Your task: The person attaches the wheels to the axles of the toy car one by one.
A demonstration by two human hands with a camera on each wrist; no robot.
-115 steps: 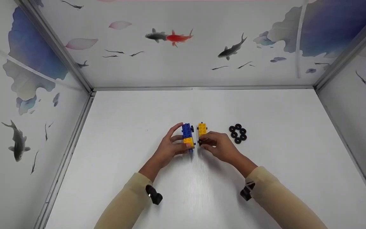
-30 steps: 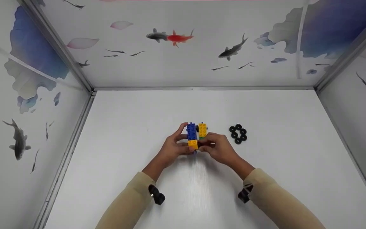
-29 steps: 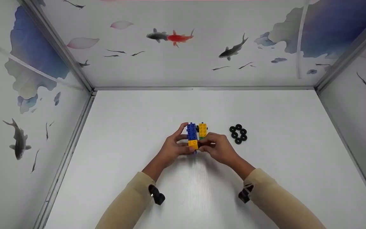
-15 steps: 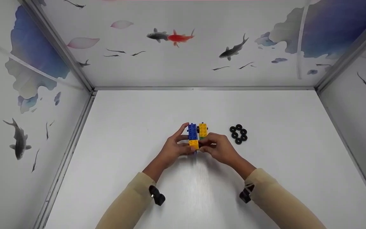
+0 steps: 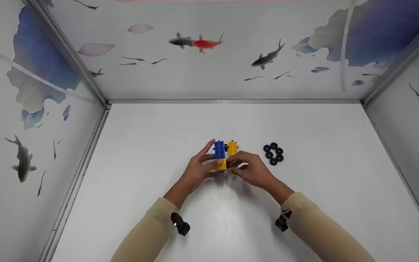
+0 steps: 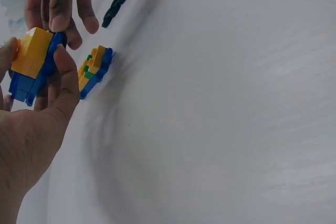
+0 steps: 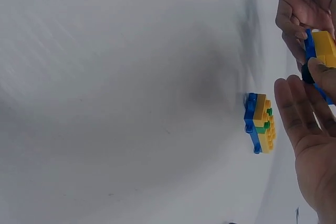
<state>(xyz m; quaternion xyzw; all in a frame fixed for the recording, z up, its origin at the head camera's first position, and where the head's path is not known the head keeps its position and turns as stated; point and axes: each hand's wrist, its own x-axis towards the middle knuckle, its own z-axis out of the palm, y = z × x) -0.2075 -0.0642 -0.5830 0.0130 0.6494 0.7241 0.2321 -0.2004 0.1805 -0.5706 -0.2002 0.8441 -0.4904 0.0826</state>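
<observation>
My left hand [image 5: 196, 169] grips a blue-and-yellow block vehicle [image 5: 219, 149], its blue end pointing away from me. In the left wrist view the thumb and fingers hold the yellow block [image 6: 32, 53] and blue base from both sides. My right hand [image 5: 255, 170] is at the vehicle's right side; in the right wrist view its thumb presses a black wheel [image 7: 307, 74] against the blue base, the other fingers fairly straight. A second vehicle, yellow and green on a blue base [image 7: 253, 124], stands just right of the held one, touched by neither hand in the wrist views.
Several black wheels [image 5: 274, 145] lie in a ring on the white table [image 5: 158, 127], right of the hands. Printed walls with fish [image 5: 266, 58] border the table at the back and both sides.
Since the oldest view, the held vehicle has moved right, close to the second one, and my right hand has gone from the second vehicle to the held one. Lately the left thumb has shifted up the yellow block.
</observation>
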